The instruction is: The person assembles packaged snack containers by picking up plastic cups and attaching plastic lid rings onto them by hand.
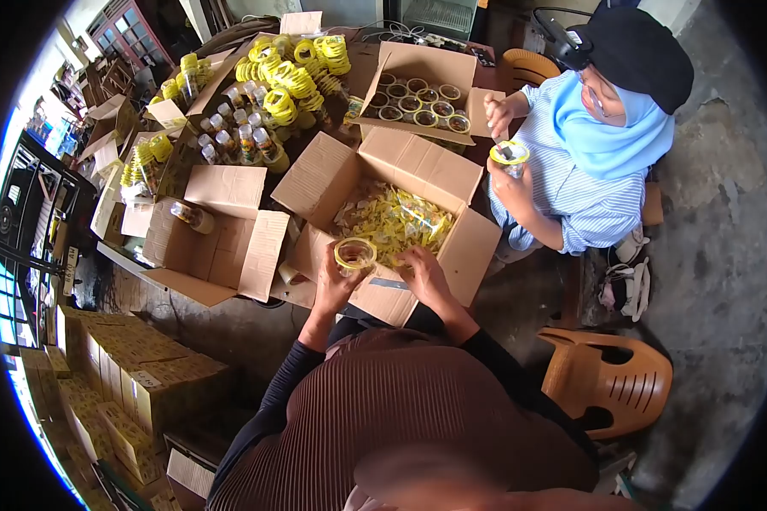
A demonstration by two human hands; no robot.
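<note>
My left hand (336,279) is wrapped round a clear plastic jar (354,252) with a yellow rim, held upright over the near edge of an open carton (315,180). The jar's mouth faces up. Small yellow-and-clear packets (409,220) lie heaped inside that carton. Close to the right of the jar, my right hand (423,274) has its fingers drawn together above the near flap. What those fingers hold, if anything, is too small to name.
A co-worker (571,162) at the right holds another yellow-rimmed jar (510,155). Behind stands a carton (430,64) of filled jars. Yellow rings (290,81) and bottles (245,140) crowd the back left. An open carton (217,251) holds one jar. An orange chair (571,375) stands nearby.
</note>
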